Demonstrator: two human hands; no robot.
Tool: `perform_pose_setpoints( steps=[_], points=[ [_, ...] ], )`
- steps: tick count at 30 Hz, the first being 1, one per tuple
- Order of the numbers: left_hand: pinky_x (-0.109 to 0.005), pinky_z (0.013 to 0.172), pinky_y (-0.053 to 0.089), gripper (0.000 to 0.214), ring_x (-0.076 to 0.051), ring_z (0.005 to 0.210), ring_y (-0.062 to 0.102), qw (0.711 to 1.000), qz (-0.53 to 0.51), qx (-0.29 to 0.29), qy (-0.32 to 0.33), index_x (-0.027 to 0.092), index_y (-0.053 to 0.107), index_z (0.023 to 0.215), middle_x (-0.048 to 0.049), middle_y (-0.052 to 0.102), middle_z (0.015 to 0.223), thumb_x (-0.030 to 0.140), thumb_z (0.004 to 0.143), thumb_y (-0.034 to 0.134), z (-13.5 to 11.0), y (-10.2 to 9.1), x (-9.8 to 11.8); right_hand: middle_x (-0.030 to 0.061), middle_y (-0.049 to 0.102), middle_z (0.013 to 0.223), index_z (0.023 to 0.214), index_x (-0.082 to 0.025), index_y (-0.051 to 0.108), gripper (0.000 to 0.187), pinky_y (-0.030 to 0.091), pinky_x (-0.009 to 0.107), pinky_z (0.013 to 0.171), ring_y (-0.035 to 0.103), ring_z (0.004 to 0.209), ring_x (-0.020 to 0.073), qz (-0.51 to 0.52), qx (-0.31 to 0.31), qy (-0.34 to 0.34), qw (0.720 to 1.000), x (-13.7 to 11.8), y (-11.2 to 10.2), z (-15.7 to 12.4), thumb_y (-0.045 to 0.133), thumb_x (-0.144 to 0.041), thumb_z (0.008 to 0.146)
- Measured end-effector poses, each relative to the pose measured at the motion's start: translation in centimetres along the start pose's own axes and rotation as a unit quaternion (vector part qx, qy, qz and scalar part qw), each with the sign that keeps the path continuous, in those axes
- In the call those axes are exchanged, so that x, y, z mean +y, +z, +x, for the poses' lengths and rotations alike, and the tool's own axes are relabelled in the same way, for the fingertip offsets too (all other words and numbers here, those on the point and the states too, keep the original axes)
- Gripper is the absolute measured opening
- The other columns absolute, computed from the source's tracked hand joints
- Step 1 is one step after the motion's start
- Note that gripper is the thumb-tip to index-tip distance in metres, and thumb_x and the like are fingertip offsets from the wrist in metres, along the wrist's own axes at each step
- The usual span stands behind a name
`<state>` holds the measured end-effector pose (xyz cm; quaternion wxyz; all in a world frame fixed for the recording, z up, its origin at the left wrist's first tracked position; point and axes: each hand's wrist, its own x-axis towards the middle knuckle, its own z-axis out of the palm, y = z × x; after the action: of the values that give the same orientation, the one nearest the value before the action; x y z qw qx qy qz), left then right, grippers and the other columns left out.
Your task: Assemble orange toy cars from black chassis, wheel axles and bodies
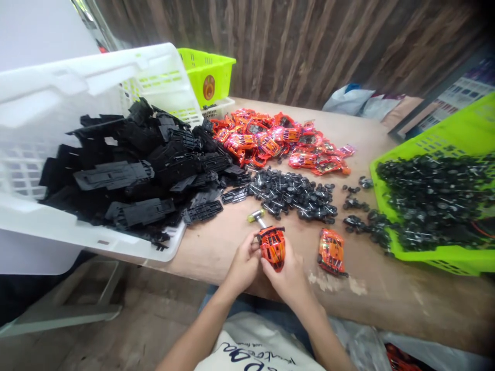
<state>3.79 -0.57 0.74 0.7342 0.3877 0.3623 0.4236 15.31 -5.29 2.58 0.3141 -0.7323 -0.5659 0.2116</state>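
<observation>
Both my hands hold one orange toy car body (273,247) over the near edge of the wooden table (386,293). My left hand (244,265) grips its left side with fingers curled. My right hand (288,275) cups it from below and the right. A small tool with a yellow-green handle and metal tip (257,217) lies on the table just behind the car. A second orange car body (331,251) rests on the table to the right of my hands.
A tipped white crate (58,103) spills black chassis plates (147,165) at left. Black wheel-and-axle parts (294,193) lie mid-table, with a pile of orange car bodies (278,139) behind. A green basket (456,257) of wheels stands at right. Another green basket (207,72) sits at back.
</observation>
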Motion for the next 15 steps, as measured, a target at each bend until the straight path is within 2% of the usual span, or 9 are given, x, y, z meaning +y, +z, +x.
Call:
perform_pose_setpoints(
  steps=[3,7,9,12,15],
  points=[
    [-0.033,0.085,0.051,0.043,-0.022,0.093,0.067,1.000,0.007,-0.003,0.006,0.017,0.056,0.117,-0.0080,0.071,0.095,0.016,0.074,0.061,-0.2,0.1,0.1,0.0142,0.064,0.104,0.122,-0.015,0.049,0.053,0.049,0.044,0.079,0.061,0.093,0.0293,0.014,0.019,-0.007,1.000,0.4,0.1,0.1,0.058,-0.036,0.074],
    [-0.031,0.078,0.053,0.040,-0.022,0.090,0.067,1.000,0.000,-0.026,0.005,0.016,0.054,0.116,-0.0095,0.070,0.098,0.029,0.079,0.063,-0.8,0.5,0.7,0.0147,0.064,0.105,0.123,-0.018,0.050,0.054,0.048,0.048,0.081,0.061,0.094,0.0313,0.031,0.033,-0.007,0.999,0.6,-0.1,-0.2,0.060,-0.037,0.074],
    [-0.030,0.076,0.054,0.045,-0.022,0.088,0.068,0.999,0.015,-0.022,0.019,0.017,0.053,0.115,-0.0097,0.070,0.102,0.030,0.075,0.069,-1.1,0.8,0.9,0.0159,0.063,0.107,0.126,-0.018,0.049,0.056,0.046,0.052,0.084,0.060,0.099,0.0339,0.040,0.022,0.003,0.999,0.6,-0.5,-0.4,0.061,-0.038,0.075],
    [-0.029,0.076,0.055,0.052,-0.022,0.086,0.068,0.998,0.058,0.009,0.035,0.017,0.054,0.113,-0.0093,0.070,0.101,0.027,0.067,0.076,-1.3,1.1,1.2,0.0146,0.061,0.118,0.131,-0.020,0.047,0.058,0.041,0.054,0.095,0.054,0.115,0.0332,0.107,-0.059,-0.012,0.992,0.7,-1.8,-0.3,0.062,-0.037,0.077],
    [-0.030,0.073,0.055,0.049,-0.022,0.082,0.069,0.998,0.062,-0.006,0.015,0.017,0.055,0.111,-0.0087,0.069,0.100,0.028,0.068,0.076,-1.6,1.0,1.7,0.0098,0.056,0.128,0.132,-0.022,0.046,0.054,0.042,0.042,0.099,0.052,0.119,0.0247,0.257,-0.142,-0.002,0.956,0.8,-3.3,0.4,0.058,-0.040,0.082]
  ],
)
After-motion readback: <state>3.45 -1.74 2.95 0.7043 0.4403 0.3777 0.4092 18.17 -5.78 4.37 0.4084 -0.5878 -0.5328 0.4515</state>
